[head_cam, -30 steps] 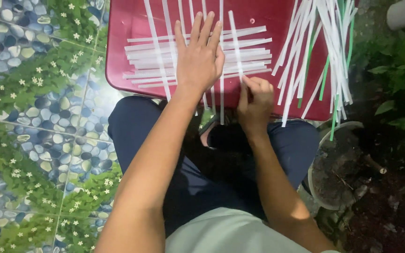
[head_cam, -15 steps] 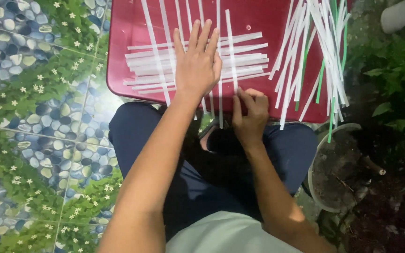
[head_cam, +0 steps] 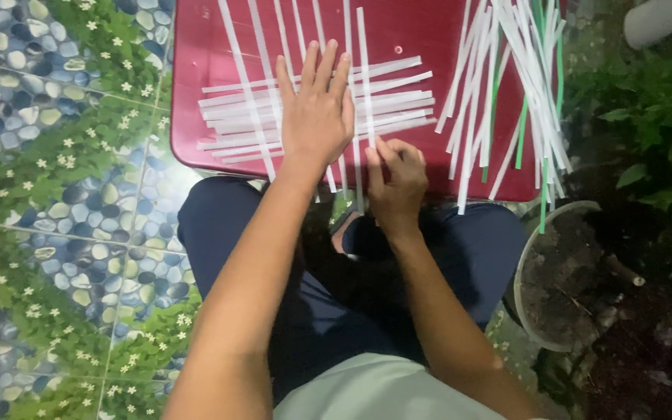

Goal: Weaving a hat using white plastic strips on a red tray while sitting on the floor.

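Note:
A red plastic stool top (head_cam: 429, 31) carries a woven patch of white strips (head_cam: 398, 101), several lying crosswise and several lengthwise. My left hand (head_cam: 316, 109) lies flat on the weave with fingers spread, pressing it down. My right hand (head_cam: 394, 179) sits at the stool's near edge, fingers pinched on the lower end of one lengthwise white strip (head_cam: 365, 78). I sit cross-legged in dark trousers (head_cam: 476, 249) just below the stool.
A loose bundle of long white and green strips (head_cam: 519, 85) lies on the right side of the stool, overhanging its edge. A grey pot of soil (head_cam: 569, 272) stands at my right knee, with green plants (head_cam: 655, 117) beyond. Pebble-and-flower patterned floor tiles (head_cam: 56, 194) cover the left.
My right hand slid the lengthwise strip leftward, from a slanted lie to straight beside the left hand. The left hand stayed flat on the weave.

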